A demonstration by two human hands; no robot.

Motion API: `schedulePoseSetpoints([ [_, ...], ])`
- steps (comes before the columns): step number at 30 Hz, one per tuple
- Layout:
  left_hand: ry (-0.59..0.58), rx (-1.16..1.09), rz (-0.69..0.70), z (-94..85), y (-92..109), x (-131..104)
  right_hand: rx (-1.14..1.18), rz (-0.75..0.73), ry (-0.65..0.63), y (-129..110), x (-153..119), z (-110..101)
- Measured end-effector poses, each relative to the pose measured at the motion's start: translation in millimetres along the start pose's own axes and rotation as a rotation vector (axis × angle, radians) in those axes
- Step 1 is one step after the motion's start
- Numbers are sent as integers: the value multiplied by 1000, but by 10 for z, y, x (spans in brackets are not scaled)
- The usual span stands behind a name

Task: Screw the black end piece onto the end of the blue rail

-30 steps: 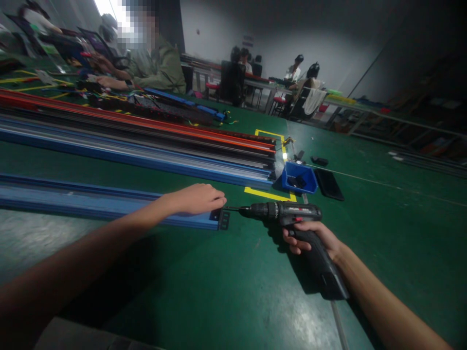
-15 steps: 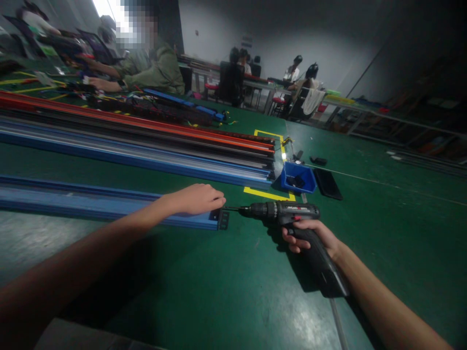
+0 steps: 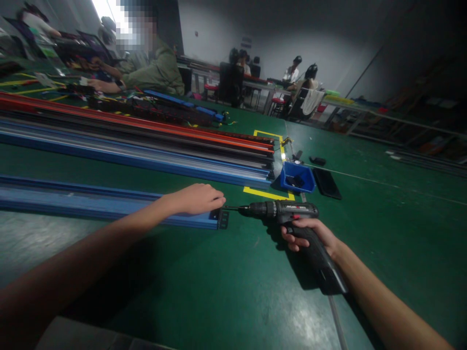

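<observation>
A long blue metal rail lies on the green table, and my left hand is closed over its right end, fingers bent down at the edge. A small black slotted end piece sits at that end, partly under my fingers. In my right hand is a black power drill, held by the handle with a finger by the trigger. Its long bit points left and reaches the rail end beside my left fingertips. The contact point of the tip is hidden by those fingers.
Behind lie several parallel blue, black and orange rails. A blue bin with dark parts stands at their right end, beside a black flat device. Across the table a co-worker in a green sleeve handles wires. A cable runs below the drill.
The drill and my right hand have shifted very slightly left and up. My left hand stays on the rail end. The co-worker's hands across the table have moved a little.
</observation>
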State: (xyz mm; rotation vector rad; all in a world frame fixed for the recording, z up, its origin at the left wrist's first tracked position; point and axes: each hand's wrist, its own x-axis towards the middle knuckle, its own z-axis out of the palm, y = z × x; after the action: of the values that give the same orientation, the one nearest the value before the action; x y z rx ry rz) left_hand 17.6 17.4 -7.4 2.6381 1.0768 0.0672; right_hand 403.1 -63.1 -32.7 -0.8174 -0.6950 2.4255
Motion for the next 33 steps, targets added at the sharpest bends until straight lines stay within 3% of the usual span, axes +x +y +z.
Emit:
schedulePoseSetpoints([
  [33,-38,59,-18,5,-1,7,12,-2,21,-2,-6,26],
])
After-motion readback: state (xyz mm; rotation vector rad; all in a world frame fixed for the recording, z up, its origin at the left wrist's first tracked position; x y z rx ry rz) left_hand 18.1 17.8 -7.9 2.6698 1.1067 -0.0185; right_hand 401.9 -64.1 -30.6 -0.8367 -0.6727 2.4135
